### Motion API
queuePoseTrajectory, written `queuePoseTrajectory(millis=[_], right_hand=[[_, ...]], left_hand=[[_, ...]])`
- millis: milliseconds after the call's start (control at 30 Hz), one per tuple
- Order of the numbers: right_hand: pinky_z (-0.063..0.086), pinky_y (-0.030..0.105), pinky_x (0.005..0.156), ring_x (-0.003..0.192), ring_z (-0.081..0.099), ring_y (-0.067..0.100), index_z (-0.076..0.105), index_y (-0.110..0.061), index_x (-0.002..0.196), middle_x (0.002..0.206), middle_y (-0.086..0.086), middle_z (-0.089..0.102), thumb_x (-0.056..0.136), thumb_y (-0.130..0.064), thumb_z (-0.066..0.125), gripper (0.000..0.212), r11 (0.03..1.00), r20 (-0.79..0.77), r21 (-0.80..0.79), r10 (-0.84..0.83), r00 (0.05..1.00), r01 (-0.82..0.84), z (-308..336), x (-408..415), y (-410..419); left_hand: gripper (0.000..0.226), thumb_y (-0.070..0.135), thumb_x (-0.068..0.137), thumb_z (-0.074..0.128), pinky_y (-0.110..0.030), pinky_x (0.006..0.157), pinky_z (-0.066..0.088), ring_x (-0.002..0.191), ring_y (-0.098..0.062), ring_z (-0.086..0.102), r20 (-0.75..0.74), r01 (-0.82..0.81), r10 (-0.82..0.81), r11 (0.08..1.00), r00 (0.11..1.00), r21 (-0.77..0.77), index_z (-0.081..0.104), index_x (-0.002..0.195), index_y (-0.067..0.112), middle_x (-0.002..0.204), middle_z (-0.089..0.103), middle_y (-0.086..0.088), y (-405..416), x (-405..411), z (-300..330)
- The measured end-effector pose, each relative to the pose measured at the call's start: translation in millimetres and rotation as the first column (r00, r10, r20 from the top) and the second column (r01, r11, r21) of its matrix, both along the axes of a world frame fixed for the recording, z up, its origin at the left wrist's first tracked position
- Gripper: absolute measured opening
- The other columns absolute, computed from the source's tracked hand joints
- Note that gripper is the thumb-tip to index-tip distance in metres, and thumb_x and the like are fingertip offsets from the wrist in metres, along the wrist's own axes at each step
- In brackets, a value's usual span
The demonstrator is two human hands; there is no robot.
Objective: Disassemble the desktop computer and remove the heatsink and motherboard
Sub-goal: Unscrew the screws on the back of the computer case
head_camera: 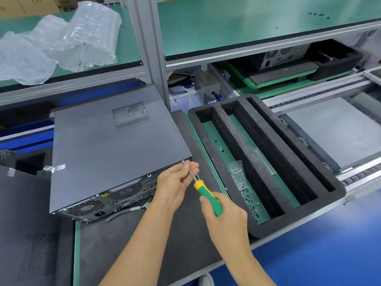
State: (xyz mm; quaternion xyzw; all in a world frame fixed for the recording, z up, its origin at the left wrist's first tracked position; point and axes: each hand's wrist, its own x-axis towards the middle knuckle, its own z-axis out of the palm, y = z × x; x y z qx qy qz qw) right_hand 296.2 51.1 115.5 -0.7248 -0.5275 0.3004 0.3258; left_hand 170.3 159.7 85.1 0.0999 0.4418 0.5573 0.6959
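A dark grey desktop computer case [111, 145] lies flat on a black mat, its rear panel with fan grilles and ports facing me and its side cover closed. My right hand [224, 217] grips the green and yellow handle of a screwdriver [208, 196]. The screwdriver's tip meets a screw [183, 161] at the case's rear right corner. My left hand [175, 184] pinches the metal shaft just behind the tip. Heatsink and motherboard are hidden inside the case.
A black foam tray [268, 162] with long slots sits to the right, holding loose screws [252, 205] and a small plastic bag. Another grey panel [26, 234] lies at the lower left. Crumpled plastic wrap [61, 40] lies on the upper shelf. A conveyor runs at the right.
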Motion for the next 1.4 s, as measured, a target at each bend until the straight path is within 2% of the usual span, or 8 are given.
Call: queuePoseTrajectory(millis=[100, 267, 400, 567, 767, 900, 1067, 1400], right_hand=[[0.035, 0.022, 0.036, 0.044, 0.042, 0.012, 0.068, -0.011, 0.099, 0.064, 0.005, 0.054, 0.087, -0.057, 0.057, 0.049, 0.881, -0.819, -0.472, -0.452, 0.352, 0.034, 8.0, 0.1, 0.5], [0.026, 0.011, 0.026, 0.031, 0.033, 0.005, 0.066, 0.005, 0.108, 0.056, 0.005, 0.045, 0.090, -0.052, 0.050, 0.063, 0.733, -0.659, -0.613, -0.680, -0.321, -0.296, 7.2, 9.3, -4.1], [0.028, 0.015, 0.028, 0.035, 0.033, 0.006, 0.068, 0.000, 0.097, 0.057, 0.005, 0.047, 0.089, -0.044, 0.059, 0.045, 0.774, -0.780, -0.599, -0.622, -0.067, -0.205, 5.8, 2.4, -1.5], [0.045, 0.022, 0.052, 0.063, 0.055, 0.007, 0.054, -0.031, 0.085, 0.076, -0.011, 0.059, 0.076, -0.062, 0.062, 0.033, 1.000, -0.076, 0.000, -0.014, 0.997, 0.014, -16.5, -6.6, -15.6], [0.046, 0.018, 0.059, 0.071, 0.054, 0.004, 0.053, -0.040, 0.093, 0.082, -0.015, 0.054, 0.071, -0.066, 0.063, 0.036, 0.997, -0.304, -0.032, -0.081, 0.949, 0.075, -19.6, -13.1, -14.0], [0.030, 0.022, 0.040, 0.045, 0.036, 0.014, 0.071, -0.009, 0.093, 0.066, 0.009, 0.050, 0.081, -0.073, 0.047, 0.070, 0.774, -0.778, -0.627, -0.628, 0.023, -0.087, -10.2, -17.0, -9.4], [0.031, 0.015, 0.030, 0.036, 0.037, 0.007, 0.073, 0.000, 0.085, 0.055, 0.003, 0.048, 0.085, -0.057, 0.057, 0.059, 0.702, -0.715, -0.643, -0.693, -0.086, -0.307, -4.6, -9.0, -9.6], [0.046, 0.020, 0.054, 0.074, 0.054, 0.002, 0.042, -0.042, 0.085, 0.081, -0.017, 0.053, 0.068, -0.072, 0.061, 0.039, 0.998, -0.044, -0.008, -0.059, 0.997, 0.058, -14.0, -11.0, -16.4]], left_hand=[[0.014, -0.010, 0.089, 0.058, -0.030, 0.070, 0.059, 0.090, -0.033, 0.072, 0.016, -0.017, 0.017, 1.000, 1.000, -0.012, 0.063, 0.101, -0.015, 0.096, 0.071, -0.026, 1.6, 0.9, 0.7], [0.015, -0.010, 0.088, 0.059, -0.031, 0.070, 0.059, 0.092, -0.034, 0.072, 0.008, -0.011, 0.012, 1.000, 1.000, -0.015, 0.063, 0.102, -0.014, 0.097, 0.071, -0.026, 0.5, -0.8, 1.0], [0.015, -0.010, 0.090, 0.056, -0.031, 0.070, 0.059, 0.092, -0.034, 0.072, 0.012, -0.005, 0.004, 1.000, 1.000, 0.002, 0.062, 0.102, -0.015, 0.096, 0.071, -0.026, 0.3, -0.4, 1.1], [0.018, -0.008, 0.095, 0.048, -0.032, 0.072, 0.059, 0.096, -0.034, 0.071, 0.041, 0.025, -0.026, 0.999, 0.999, 0.025, 0.060, 0.108, -0.013, 0.103, 0.070, -0.027, -0.9, -1.8, -0.1], [0.018, -0.006, 0.093, 0.054, -0.028, 0.071, 0.058, 0.093, -0.032, 0.072, 0.037, -0.004, 0.003, 0.999, 0.999, 0.034, 0.060, 0.106, -0.016, 0.098, 0.071, -0.025, -0.9, -0.1, 1.1], [0.017, -0.009, 0.092, 0.052, -0.027, 0.068, 0.059, 0.089, -0.032, 0.072, 0.066, -0.024, 0.023, 1.000, 0.998, 0.006, 0.060, 0.105, -0.016, 0.096, 0.071, -0.026, -0.6, 1.1, 1.7], [0.018, -0.007, 0.094, 0.052, -0.028, 0.070, 0.059, 0.094, -0.033, 0.071, 0.070, -0.014, 0.014, 1.000, 0.997, -0.006, 0.060, 0.108, -0.015, 0.103, 0.070, -0.027, -1.1, 1.2, 0.8], [0.019, -0.004, 0.092, 0.057, -0.029, 0.075, 0.058, 0.099, -0.033, 0.070, 0.001, 0.021, -0.021, 0.999, 1.000, 0.042, 0.061, 0.108, -0.013, 0.103, 0.070, -0.026, -0.1, 1.5, -2.3]])
